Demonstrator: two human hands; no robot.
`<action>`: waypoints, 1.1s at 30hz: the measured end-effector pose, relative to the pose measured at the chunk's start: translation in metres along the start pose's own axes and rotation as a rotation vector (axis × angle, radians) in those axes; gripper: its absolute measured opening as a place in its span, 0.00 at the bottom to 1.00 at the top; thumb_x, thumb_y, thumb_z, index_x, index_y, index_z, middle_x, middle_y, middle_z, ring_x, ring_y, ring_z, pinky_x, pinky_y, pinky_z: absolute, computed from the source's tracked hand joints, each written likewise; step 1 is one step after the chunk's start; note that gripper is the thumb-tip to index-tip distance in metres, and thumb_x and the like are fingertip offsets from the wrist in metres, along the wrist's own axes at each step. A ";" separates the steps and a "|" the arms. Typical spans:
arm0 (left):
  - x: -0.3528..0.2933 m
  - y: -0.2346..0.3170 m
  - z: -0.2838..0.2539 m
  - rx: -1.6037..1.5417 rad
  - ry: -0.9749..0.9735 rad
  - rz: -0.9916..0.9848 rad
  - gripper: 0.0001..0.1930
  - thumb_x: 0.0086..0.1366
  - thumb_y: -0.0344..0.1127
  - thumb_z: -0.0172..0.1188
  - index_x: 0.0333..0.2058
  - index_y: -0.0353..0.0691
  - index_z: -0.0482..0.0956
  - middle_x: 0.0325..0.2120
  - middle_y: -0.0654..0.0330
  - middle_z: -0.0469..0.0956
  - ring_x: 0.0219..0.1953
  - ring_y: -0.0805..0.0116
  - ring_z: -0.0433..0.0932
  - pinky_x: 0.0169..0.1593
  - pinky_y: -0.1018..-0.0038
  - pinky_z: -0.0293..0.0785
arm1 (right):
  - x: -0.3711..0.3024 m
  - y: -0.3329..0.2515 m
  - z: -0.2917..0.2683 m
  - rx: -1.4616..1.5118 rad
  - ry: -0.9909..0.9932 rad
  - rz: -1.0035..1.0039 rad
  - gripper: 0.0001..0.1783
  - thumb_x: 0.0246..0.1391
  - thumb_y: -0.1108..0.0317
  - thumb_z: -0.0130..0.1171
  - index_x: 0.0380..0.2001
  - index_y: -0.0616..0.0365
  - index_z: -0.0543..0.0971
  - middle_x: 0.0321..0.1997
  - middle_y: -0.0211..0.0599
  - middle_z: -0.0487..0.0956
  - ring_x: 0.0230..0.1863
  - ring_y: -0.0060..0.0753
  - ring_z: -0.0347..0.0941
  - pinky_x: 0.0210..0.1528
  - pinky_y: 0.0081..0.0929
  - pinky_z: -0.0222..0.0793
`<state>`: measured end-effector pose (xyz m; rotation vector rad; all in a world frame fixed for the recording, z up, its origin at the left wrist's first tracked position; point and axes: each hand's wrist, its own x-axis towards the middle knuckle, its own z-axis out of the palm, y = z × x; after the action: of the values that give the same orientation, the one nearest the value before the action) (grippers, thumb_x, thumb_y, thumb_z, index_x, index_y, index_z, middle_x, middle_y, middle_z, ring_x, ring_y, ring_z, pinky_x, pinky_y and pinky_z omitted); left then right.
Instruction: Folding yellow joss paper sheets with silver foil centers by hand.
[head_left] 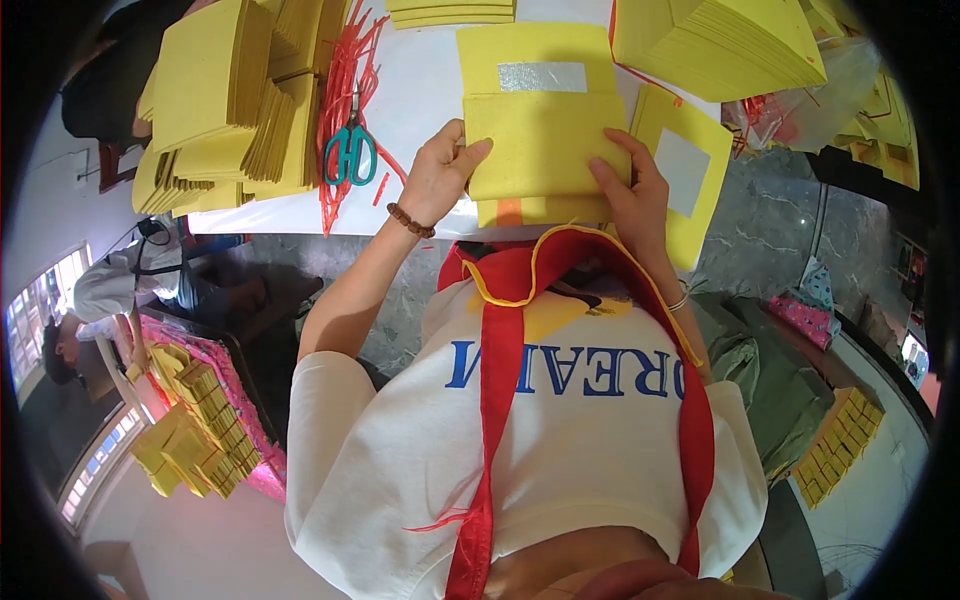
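Observation:
My left hand (440, 172) grips the left edge of a folded yellow paper sheet (545, 145) at the near edge of the white table (425, 90). My right hand (628, 185) presses its fingers flat on the sheet's right part. Under it lies another yellow sheet with a silver foil patch (543, 76). A third yellow sheet with a silver square (690, 170) hangs over the table edge just right of my right hand. A bead bracelet is on my left wrist.
Teal-handled scissors (350, 155) lie on red strings (345, 90) left of my left hand. Stacks of yellow paper (225, 100) fill the table's left side, a big stack (720, 40) the far right. Another person (100, 300) sits at left beside bundles (195, 420).

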<state>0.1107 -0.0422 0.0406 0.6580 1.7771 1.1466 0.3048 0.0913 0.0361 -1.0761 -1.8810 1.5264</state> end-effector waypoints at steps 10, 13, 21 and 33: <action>0.007 -0.017 0.010 -0.115 0.142 0.069 0.12 0.64 0.36 0.53 0.39 0.33 0.68 0.17 0.61 0.75 0.18 0.80 0.69 0.21 0.78 0.64 | 0.005 0.007 0.006 -0.092 0.049 0.042 0.20 0.47 0.64 0.62 0.45 0.57 0.76 0.40 0.43 0.80 0.38 0.33 0.76 0.42 0.27 0.69; 0.000 0.007 0.009 -0.082 0.128 -0.011 0.13 0.62 0.35 0.54 0.41 0.33 0.67 0.14 0.60 0.73 0.15 0.77 0.69 0.19 0.76 0.62 | 0.005 0.004 0.004 -0.097 0.053 0.048 0.20 0.47 0.64 0.62 0.45 0.57 0.76 0.39 0.43 0.80 0.37 0.32 0.76 0.41 0.27 0.70; -0.007 0.035 0.028 0.761 0.297 0.767 0.22 0.53 0.38 0.61 0.47 0.38 0.71 0.42 0.52 0.73 0.47 0.55 0.68 0.48 0.61 0.61 | 0.005 0.008 0.006 -0.130 0.062 0.017 0.20 0.47 0.64 0.61 0.45 0.57 0.76 0.41 0.44 0.79 0.39 0.37 0.77 0.43 0.28 0.70; 0.010 0.000 0.057 1.076 0.119 0.742 0.33 0.55 0.51 0.57 0.56 0.42 0.64 0.56 0.51 0.59 0.58 0.51 0.57 0.58 0.57 0.52 | -0.018 0.010 0.000 -0.743 0.094 -0.535 0.24 0.46 0.56 0.61 0.48 0.47 0.75 0.59 0.39 0.67 0.58 0.36 0.64 0.57 0.48 0.53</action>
<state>0.1571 -0.0101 0.0268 2.0334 2.2732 0.5475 0.3178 0.0772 0.0282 -0.7824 -2.4686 0.4710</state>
